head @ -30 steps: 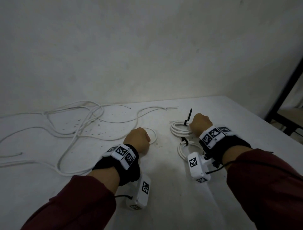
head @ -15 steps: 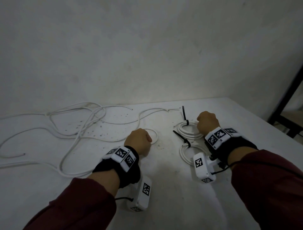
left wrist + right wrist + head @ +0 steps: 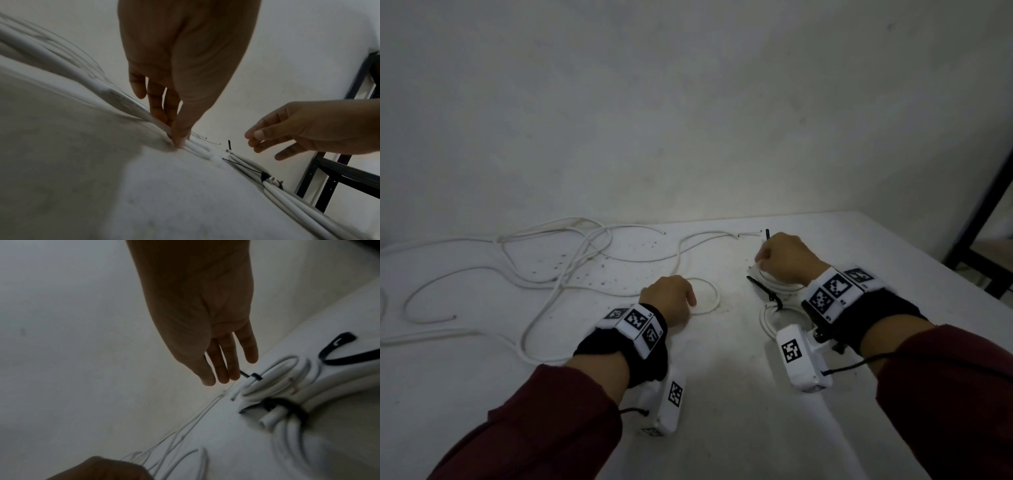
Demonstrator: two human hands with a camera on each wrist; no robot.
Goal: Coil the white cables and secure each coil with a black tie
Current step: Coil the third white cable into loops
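Observation:
My left hand pinches a loose white cable against the white table, beside a small loop of it. My right hand hovers with straight, relaxed fingers over the far coil, holding nothing. That coil's black tie sticks up just past the fingertips. A nearer coil lies under my right wrist, bound by its own black tie.
Several loose white cables sprawl across the table's left and far side, up to the wall. The table's right edge is near my right arm, with a black metal frame beyond it.
My right hand has shifted left over the far coil and opened its fingers, letting go of the coil. My left hand has stayed on its cable.

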